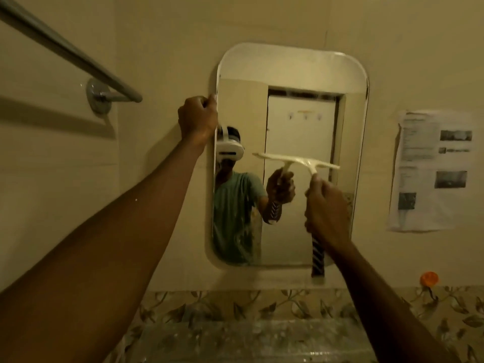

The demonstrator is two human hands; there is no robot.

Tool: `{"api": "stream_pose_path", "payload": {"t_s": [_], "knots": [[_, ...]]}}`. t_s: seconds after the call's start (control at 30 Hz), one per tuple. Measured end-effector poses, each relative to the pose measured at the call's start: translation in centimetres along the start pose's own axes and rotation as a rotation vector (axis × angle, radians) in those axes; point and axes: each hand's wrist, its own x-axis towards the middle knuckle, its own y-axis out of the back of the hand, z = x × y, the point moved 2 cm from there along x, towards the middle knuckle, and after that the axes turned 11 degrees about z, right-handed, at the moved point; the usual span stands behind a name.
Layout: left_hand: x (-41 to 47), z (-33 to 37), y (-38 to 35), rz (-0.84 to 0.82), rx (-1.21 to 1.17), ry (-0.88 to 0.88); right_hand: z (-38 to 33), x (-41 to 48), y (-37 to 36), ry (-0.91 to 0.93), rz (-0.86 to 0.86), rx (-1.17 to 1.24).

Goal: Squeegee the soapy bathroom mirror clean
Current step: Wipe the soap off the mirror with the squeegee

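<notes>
- You're gripping the squeegee [314, 166] handle in your right hand [326, 205], with the blade meeting the mirror [301, 121] mid-height.
- Your left hand [197, 117] is curling round the mirror's left edge.
- Towel rail [73, 53] is sitting left, paper sheet [432, 169] right.

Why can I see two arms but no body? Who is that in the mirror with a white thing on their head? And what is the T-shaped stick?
There is only one picture, and it comes from a camera worn on a person's head, so you see just their arms reaching out. The person in the mirror is the same person, and the white thing is the camera headset. The left hand holds the mirror's left edge. The right hand grips a squeegee, a wiper whose flat blade lies against the glass. A towel bar is on the left, and a printed sheet hangs on the wall to the right.
</notes>
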Motion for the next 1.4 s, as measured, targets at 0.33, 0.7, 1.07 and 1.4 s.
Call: {"api": "stream_pose_path", "payload": {"t_s": [0.33, 0.7, 1.07, 1.4], "knots": [[0.7, -0.1, 0.8, -0.145, -0.088, 0.156, -12.9, 11.7, -5.8, 0.298, 0.060, 0.022], [0.6, 0.2, 0.9, -0.214, -0.153, 0.174, -7.4, 3.4, -6.6, 0.207, -0.111, -0.027], [0.6, -0.2, 1.0, -0.249, -0.232, 0.213, -13.6, 9.7, -7.1, 0.298, 0.041, 0.007], [1.4, -1.5, 1.0, -0.435, -0.394, 0.336, -6.5, 2.3, -7.8, 0.210, -0.081, -0.004]]}}
